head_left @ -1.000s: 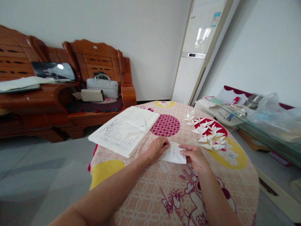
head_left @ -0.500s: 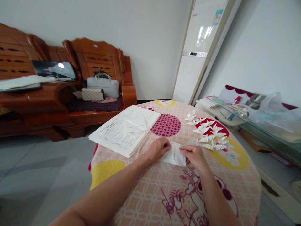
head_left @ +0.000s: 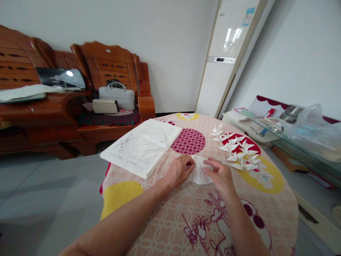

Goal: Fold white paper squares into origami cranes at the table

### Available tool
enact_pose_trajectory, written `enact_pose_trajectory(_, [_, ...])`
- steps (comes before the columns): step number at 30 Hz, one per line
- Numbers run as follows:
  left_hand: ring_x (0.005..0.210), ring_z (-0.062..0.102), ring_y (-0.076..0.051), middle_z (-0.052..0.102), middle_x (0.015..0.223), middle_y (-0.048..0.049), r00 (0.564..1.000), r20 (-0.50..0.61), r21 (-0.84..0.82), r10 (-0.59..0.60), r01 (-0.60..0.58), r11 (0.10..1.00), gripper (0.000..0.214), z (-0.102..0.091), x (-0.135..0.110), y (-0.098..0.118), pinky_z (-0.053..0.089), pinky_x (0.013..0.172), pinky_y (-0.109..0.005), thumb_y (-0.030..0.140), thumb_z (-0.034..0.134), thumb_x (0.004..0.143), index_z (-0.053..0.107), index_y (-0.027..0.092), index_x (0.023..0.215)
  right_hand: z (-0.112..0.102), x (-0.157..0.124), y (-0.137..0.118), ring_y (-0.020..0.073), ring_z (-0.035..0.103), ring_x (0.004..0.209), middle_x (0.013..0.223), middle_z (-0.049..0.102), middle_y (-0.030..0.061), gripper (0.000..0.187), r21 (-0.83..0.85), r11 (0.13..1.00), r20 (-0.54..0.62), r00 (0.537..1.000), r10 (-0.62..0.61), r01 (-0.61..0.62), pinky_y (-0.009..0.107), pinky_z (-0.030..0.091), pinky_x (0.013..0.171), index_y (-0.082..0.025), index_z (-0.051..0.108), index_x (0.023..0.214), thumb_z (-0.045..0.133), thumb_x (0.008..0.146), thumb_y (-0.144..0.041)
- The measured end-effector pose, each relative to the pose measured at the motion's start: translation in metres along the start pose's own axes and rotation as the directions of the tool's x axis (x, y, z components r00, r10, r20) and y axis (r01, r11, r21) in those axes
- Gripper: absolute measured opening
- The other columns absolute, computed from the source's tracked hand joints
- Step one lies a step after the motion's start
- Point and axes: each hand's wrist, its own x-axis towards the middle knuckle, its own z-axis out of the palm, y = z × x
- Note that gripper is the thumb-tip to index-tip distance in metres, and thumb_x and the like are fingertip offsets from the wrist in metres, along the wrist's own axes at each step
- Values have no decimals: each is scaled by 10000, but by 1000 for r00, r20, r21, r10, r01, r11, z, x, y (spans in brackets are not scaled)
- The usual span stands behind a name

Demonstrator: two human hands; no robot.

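Observation:
A small piece of white printed paper (head_left: 199, 174) with crease lines lies between my two hands over the tablecloth. My left hand (head_left: 182, 170) has its fingers curled at the paper's left edge, gripping it. At the right edge is my right hand (head_left: 221, 175), its thumb and forefinger on the paper slightly apart from each other; its other fingers are partly hidden. Several folded white paper cranes (head_left: 241, 151) stand in a group beyond my right hand. Left of my left hand is a stack of printed sheets (head_left: 133, 149), with a folded piece of paper (head_left: 154, 140) on top.
The round table wears a pink patterned cloth (head_left: 165, 220). To the right, a glass-topped stand (head_left: 293, 140) holds papers and a clear plastic bag (head_left: 311, 124). Wooden chairs (head_left: 112, 67) with bags stand behind left, and a tall white air conditioner (head_left: 215, 78) stands at the back.
The paper has been turned and shifted slightly, and its lower edge now curves. My right hand's thumb and forefinger have spread apart a little. The cranes and the stack stay where they were.

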Motion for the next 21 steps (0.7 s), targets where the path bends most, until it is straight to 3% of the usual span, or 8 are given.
enact_pose_trajectory(2, [734, 549, -147, 618, 780, -41, 1000, -6, 6, 18, -18, 1000, 77, 0, 0, 1, 407, 678, -253, 192, 555, 835, 597, 159, 780, 0, 0, -2, 240, 651, 857, 1110, 712, 96, 265, -6, 999, 24, 999, -40, 40, 318, 477, 702, -208, 789, 879, 747, 630, -286])
enact_pose_trajectory(11, [700, 557, -128, 623, 751, -25, 999, -38, -67, -37, 34, 997, 66, 0, 0, -1, 400, 619, -220, 159, 567, 810, 615, 146, 767, 0, -4, -7, 227, 691, 808, 893, 761, 67, 167, 1, 992, 136, 983, -127, 128, 317, 516, 723, -204, 785, 854, 674, 741, -257])
enact_pose_trajectory(21, [691, 560, -125, 626, 741, -24, 999, -32, -85, -22, 19, 996, 74, -3, -1, 3, 403, 616, -220, 160, 572, 805, 626, 140, 758, -3, -9, -17, 196, 670, 752, 854, 748, 29, 146, -218, 940, 189, 956, -225, 264, 292, 484, 662, -224, 768, 832, 623, 829, -246])
